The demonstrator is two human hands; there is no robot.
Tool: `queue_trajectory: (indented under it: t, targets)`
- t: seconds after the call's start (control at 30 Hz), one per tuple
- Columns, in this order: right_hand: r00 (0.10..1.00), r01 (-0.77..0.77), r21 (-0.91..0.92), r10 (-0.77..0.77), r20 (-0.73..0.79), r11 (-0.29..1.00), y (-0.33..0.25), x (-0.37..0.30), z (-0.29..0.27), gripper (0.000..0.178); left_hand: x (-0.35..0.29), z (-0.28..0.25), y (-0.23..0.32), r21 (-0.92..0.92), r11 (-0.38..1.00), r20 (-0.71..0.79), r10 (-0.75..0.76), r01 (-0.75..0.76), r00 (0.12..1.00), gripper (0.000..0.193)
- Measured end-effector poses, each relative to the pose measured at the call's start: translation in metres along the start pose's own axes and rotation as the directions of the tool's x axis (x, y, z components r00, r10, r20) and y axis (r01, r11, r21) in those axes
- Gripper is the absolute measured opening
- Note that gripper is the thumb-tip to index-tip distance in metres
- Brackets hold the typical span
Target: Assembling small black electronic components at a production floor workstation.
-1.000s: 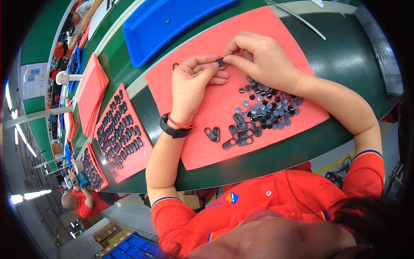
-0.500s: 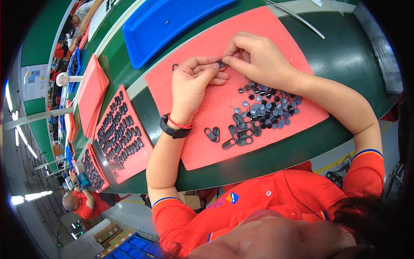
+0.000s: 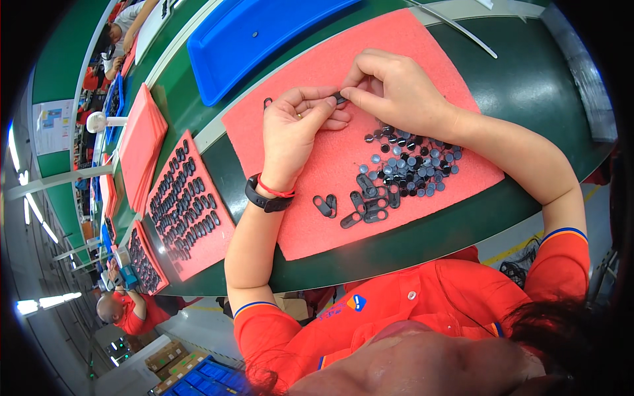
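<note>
Both hands meet over a pink foam sheet (image 3: 310,231), pinching one small dark elongated plastic part (image 3: 339,98) between them. My left hand (image 3: 298,119) grips its left end, and my right hand (image 3: 389,89) has thumb and forefinger on the other end. Fingers cover most of the part. Below my right hand lies a heap of small round black and grey discs (image 3: 413,165). Nearer to me is a loose group of black oval parts with a ring-like end (image 3: 375,203), with a couple more (image 3: 325,205) to their left. Another black part (image 3: 267,103) peeks out beside my left hand.
A blue tray (image 3: 224,56) holding one small dark piece sits beyond the foam. To the left, another pink sheet (image 3: 198,254) carries rows of black parts, near stacked pink sheets (image 3: 142,142). A thin pale strip (image 3: 462,32) lies at the far right. Co-workers sit further left.
</note>
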State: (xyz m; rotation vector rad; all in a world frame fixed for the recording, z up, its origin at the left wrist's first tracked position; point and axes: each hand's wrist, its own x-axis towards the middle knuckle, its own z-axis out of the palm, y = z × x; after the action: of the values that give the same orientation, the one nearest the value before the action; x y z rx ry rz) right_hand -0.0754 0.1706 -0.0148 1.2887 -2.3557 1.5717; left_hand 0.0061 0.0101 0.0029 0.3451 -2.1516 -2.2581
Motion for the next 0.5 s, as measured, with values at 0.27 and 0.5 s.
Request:
queue_trajectory:
  t: [0.27,0.5]
  targets:
    - [1.000,0.002,-0.040,-0.003,-0.015,0.999,-0.0010,0.0002,0.0008,0.009,0.0005,-0.0005,-0.0007,0.007,1.000,0.009,0.004,-0.004,1.000,0.018]
    - [0.999,0.021,-0.052,-0.022,-0.023,0.998,-0.0004,-0.0008,0.0011,0.008,0.0008,-0.0008,-0.0017,0.005,1.000,0.009,0.003,-0.003,1.000,0.015]
